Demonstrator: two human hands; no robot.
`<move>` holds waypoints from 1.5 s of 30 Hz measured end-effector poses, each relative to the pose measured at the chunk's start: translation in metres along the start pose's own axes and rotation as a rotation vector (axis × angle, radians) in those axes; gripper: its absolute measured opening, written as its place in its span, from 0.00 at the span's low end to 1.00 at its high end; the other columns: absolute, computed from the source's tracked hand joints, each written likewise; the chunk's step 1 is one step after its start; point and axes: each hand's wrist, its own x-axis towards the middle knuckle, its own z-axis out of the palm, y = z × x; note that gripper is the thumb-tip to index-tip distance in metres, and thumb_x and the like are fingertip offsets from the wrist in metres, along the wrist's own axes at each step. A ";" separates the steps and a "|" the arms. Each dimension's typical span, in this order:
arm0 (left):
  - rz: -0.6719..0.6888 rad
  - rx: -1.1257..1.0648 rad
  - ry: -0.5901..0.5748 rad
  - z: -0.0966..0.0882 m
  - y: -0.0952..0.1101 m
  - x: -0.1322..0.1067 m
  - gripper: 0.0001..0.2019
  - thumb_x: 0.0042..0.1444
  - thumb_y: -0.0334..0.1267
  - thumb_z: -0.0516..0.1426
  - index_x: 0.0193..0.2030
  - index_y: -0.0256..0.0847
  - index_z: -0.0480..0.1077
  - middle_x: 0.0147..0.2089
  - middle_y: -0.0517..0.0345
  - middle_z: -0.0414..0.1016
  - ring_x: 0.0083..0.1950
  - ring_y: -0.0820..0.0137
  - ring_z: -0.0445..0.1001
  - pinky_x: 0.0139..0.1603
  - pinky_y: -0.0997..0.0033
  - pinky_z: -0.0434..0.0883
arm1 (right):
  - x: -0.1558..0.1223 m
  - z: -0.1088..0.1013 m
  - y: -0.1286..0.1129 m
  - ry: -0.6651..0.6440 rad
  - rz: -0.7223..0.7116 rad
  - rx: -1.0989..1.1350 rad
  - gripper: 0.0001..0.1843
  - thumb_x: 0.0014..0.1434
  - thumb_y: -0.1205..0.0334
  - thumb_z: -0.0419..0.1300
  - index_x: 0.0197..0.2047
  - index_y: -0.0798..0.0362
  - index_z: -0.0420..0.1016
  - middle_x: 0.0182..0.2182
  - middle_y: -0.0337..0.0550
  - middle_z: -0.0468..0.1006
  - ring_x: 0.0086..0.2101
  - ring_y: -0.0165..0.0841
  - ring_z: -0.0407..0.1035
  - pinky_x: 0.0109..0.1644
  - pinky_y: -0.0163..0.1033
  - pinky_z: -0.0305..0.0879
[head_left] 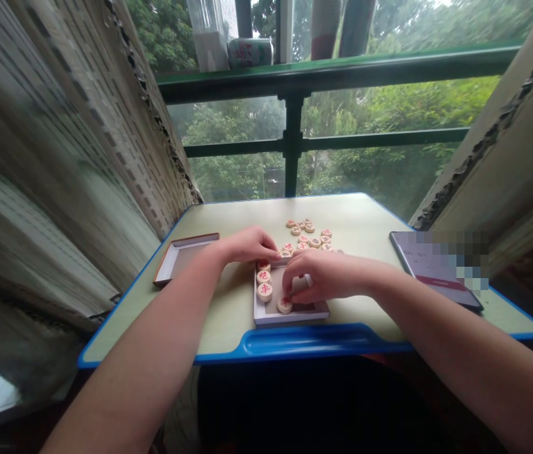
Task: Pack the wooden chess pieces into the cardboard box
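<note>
A shallow white-walled box lies near the table's front edge. Along its left side sits a column of round wooden xiangqi pieces with red characters. My right hand reaches into the box, its fingertips closed on a xiangqi piece at the front of the box floor. At the box's back left corner is my left hand, fingers pinched together; what they hold, if anything, is hidden. Several loose xiangqi pieces with red or dark characters lie behind the box, partly covered by my right hand.
The box lid lies inside-up on the left of the blue-edged table. On the right rests a phone. Curtains hang at both sides, and a green window railing stands behind.
</note>
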 end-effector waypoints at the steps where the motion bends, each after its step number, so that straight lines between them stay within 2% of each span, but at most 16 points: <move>1: 0.003 -0.001 0.001 0.000 0.000 0.000 0.17 0.45 0.47 0.58 0.29 0.32 0.76 0.21 0.59 0.68 0.25 0.75 0.60 0.26 0.75 0.57 | 0.000 -0.001 0.000 -0.017 0.027 0.003 0.05 0.50 0.62 0.64 0.32 0.52 0.80 0.26 0.38 0.78 0.30 0.29 0.69 0.37 0.32 0.62; 3: 0.005 -0.004 0.001 0.000 0.000 0.000 0.17 0.45 0.47 0.58 0.28 0.32 0.76 0.21 0.60 0.68 0.25 0.75 0.60 0.26 0.75 0.57 | 0.001 -0.001 0.000 -0.084 0.051 0.035 0.07 0.51 0.60 0.63 0.33 0.53 0.80 0.28 0.40 0.78 0.30 0.29 0.69 0.36 0.32 0.61; 7: 0.001 -0.001 0.009 0.000 -0.001 0.000 0.16 0.45 0.47 0.58 0.29 0.33 0.76 0.21 0.60 0.68 0.25 0.75 0.60 0.26 0.75 0.57 | 0.005 0.002 0.001 -0.105 0.022 0.056 0.07 0.50 0.64 0.63 0.35 0.53 0.80 0.30 0.40 0.78 0.32 0.29 0.69 0.37 0.32 0.61; 13: 0.014 0.004 0.009 0.000 -0.001 0.000 0.16 0.45 0.47 0.58 0.29 0.33 0.76 0.21 0.60 0.67 0.25 0.75 0.60 0.26 0.75 0.57 | 0.008 0.006 -0.001 -0.080 -0.051 0.053 0.06 0.51 0.65 0.62 0.34 0.54 0.79 0.28 0.39 0.76 0.31 0.29 0.67 0.37 0.33 0.61; 18: 0.021 0.011 0.016 0.000 -0.003 0.001 0.17 0.45 0.49 0.58 0.27 0.33 0.76 0.19 0.61 0.64 0.24 0.76 0.57 0.24 0.74 0.54 | 0.009 0.010 -0.002 -0.047 -0.024 0.015 0.04 0.50 0.62 0.64 0.29 0.55 0.77 0.26 0.39 0.74 0.30 0.29 0.66 0.36 0.33 0.60; 23: 0.020 -0.003 0.027 0.001 -0.005 0.002 0.18 0.44 0.50 0.59 0.26 0.33 0.76 0.18 0.62 0.64 0.24 0.76 0.57 0.25 0.74 0.54 | 0.013 0.015 -0.003 -0.018 -0.008 -0.003 0.08 0.51 0.60 0.64 0.26 0.56 0.76 0.25 0.40 0.74 0.28 0.28 0.65 0.32 0.33 0.58; 29: 0.014 -0.005 0.014 0.001 -0.005 0.002 0.17 0.44 0.49 0.58 0.27 0.33 0.76 0.19 0.61 0.66 0.24 0.75 0.58 0.24 0.74 0.55 | 0.014 0.017 -0.004 0.010 0.040 -0.049 0.10 0.51 0.58 0.64 0.26 0.56 0.74 0.24 0.41 0.73 0.25 0.27 0.62 0.29 0.32 0.54; 33: 0.017 0.009 0.025 0.001 -0.006 0.003 0.18 0.44 0.50 0.58 0.26 0.33 0.75 0.18 0.62 0.63 0.23 0.76 0.57 0.24 0.74 0.54 | 0.015 0.019 -0.004 0.033 0.044 -0.046 0.11 0.51 0.58 0.64 0.25 0.56 0.73 0.24 0.41 0.72 0.25 0.27 0.62 0.28 0.32 0.52; 41: 0.010 0.009 0.024 0.001 -0.005 0.002 0.17 0.45 0.48 0.58 0.26 0.33 0.75 0.19 0.62 0.64 0.24 0.76 0.57 0.24 0.75 0.55 | 0.015 0.018 -0.002 0.051 0.043 -0.022 0.08 0.52 0.62 0.61 0.25 0.56 0.73 0.23 0.39 0.72 0.24 0.25 0.61 0.28 0.32 0.53; 45: 0.010 0.010 0.020 0.001 -0.003 0.001 0.17 0.45 0.49 0.58 0.27 0.33 0.75 0.19 0.61 0.66 0.24 0.75 0.59 0.24 0.75 0.55 | 0.014 0.016 -0.008 0.010 0.051 0.014 0.11 0.52 0.57 0.62 0.25 0.56 0.73 0.22 0.38 0.72 0.23 0.25 0.60 0.26 0.32 0.52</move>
